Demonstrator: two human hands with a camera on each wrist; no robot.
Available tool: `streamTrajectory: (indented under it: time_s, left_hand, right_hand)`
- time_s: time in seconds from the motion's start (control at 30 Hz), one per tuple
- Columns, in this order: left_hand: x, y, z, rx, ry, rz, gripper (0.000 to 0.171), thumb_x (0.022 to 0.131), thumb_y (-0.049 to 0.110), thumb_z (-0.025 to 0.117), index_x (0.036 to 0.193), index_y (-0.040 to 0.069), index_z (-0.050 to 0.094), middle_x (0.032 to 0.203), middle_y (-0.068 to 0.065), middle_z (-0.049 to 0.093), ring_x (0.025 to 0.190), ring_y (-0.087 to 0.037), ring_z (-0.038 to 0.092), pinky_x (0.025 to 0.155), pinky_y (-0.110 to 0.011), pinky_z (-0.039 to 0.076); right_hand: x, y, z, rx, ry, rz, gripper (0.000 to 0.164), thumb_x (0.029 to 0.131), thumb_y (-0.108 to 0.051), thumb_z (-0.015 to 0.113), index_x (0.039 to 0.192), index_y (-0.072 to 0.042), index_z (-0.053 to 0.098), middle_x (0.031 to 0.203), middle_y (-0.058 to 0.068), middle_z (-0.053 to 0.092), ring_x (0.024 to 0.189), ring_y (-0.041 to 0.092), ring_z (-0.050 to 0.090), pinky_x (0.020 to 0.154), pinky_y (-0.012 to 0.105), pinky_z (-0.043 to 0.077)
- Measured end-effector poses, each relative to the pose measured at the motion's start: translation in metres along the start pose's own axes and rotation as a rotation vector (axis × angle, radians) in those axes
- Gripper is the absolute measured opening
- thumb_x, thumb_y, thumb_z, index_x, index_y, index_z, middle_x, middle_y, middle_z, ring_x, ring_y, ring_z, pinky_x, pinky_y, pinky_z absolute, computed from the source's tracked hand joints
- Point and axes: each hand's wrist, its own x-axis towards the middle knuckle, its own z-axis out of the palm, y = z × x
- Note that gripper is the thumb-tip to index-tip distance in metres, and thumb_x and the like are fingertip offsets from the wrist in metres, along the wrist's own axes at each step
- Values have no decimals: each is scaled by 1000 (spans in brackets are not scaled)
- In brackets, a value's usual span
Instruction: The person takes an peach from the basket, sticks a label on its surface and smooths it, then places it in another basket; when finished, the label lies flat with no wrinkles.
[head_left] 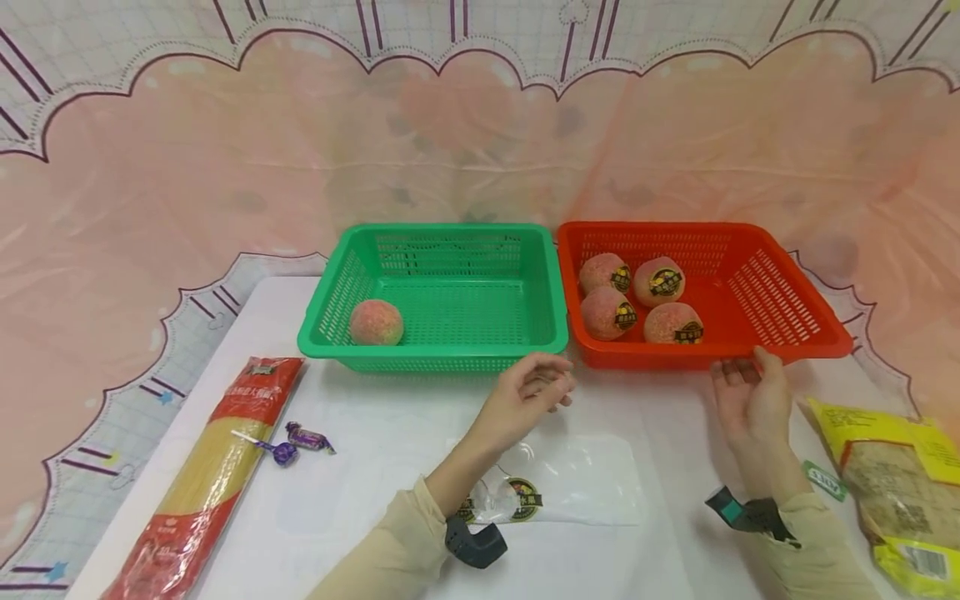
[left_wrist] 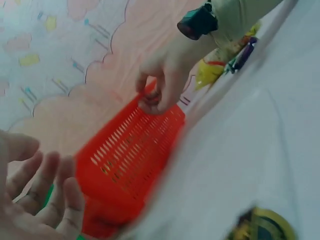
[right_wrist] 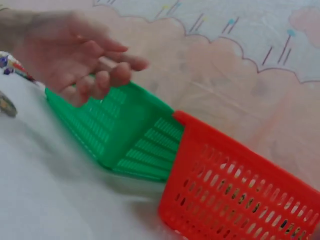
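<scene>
My left hand (head_left: 528, 387) is just in front of the near right corner of the green basket (head_left: 442, 353), fingers loosely curled with nothing in them. My right hand (head_left: 750, 404) is at the near rim of the red basket (head_left: 750, 354), palm turned inward and thumb tip overlapping the rim; it holds nothing I can see. A pink peach (head_left: 377, 322) lies in the near left corner of the green basket. In the left part of the red basket sit several peaches with black and gold labels, among them a front peach (head_left: 667, 321).
A clear plastic bag (head_left: 577, 479) with black and gold labels lies beneath my left forearm. On the left are a red noodle pack (head_left: 217, 475), a lollipop (head_left: 283, 453) and a purple wrapped candy (head_left: 309, 437). A yellow bag (head_left: 892, 475) and a small green tag (head_left: 823, 480) lie on the right.
</scene>
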Motion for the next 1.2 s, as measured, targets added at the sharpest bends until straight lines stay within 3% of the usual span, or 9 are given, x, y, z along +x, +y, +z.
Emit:
streamTrajectory:
  time_s: [0.17,0.3,0.4,0.5,0.6,0.8,1.07,1.2]
  left_hand:
    - [-15,-9,-16,-217,213,-107,23,87,22,54,105,7,53,89,-5,59,85,-17,59,86,-44,44]
    - [-25,-11,-26,-425,358,-173,22,90,26,47,100,7,44,90,-4,54,87,-18,56,85,-38,44]
    - [-28,-15,-35,-561,469,-145,20,91,28,43,98,10,39,92,-3,51,88,-18,53,82,-35,43]
    - [-28,-18,-42,-682,565,-64,14,92,25,40,96,11,39,92,-3,50,89,-19,52,81,-34,41]
    - [-29,-20,-48,-789,638,-9,12,92,23,37,94,12,40,91,-3,51,90,-19,51,84,-35,42]
    - [-31,-17,-55,-902,693,24,13,92,22,37,97,11,42,96,-3,52,95,-19,53,102,-43,33]
    - [-32,-13,-57,-1006,699,23,19,93,30,40,96,11,40,92,-3,53,89,-19,57,100,-39,37]
    - [-32,-13,-55,-998,697,19,26,93,35,42,95,10,39,95,-3,52,90,-18,57,98,-37,40]
  right_hand:
    - [-11,11,1,-149,15,48,20,87,-27,55,96,-15,42,81,4,40,75,20,39,73,31,38]
    - [-28,29,9,-192,-86,20,24,90,-27,50,77,-9,40,66,4,34,61,18,29,60,31,29]
    - [-37,43,24,-218,-253,-42,25,94,-22,42,73,-8,40,64,3,33,60,17,26,58,29,24]
    - [-38,54,44,-303,-444,-65,24,96,-17,32,78,-8,43,67,4,35,62,17,29,58,28,23]
    - [-32,66,64,-375,-570,-24,21,97,-15,29,84,-8,45,72,4,41,66,17,36,59,28,28]
    - [-17,91,95,-556,-596,23,8,94,-16,42,92,-9,45,82,2,52,75,16,49,64,24,44]
    - [7,128,139,-801,-602,51,15,89,-21,53,100,-13,47,92,1,53,87,16,52,72,24,46]
    - [19,145,156,-916,-640,65,20,87,-25,55,102,-13,48,98,3,53,93,18,53,81,30,46]
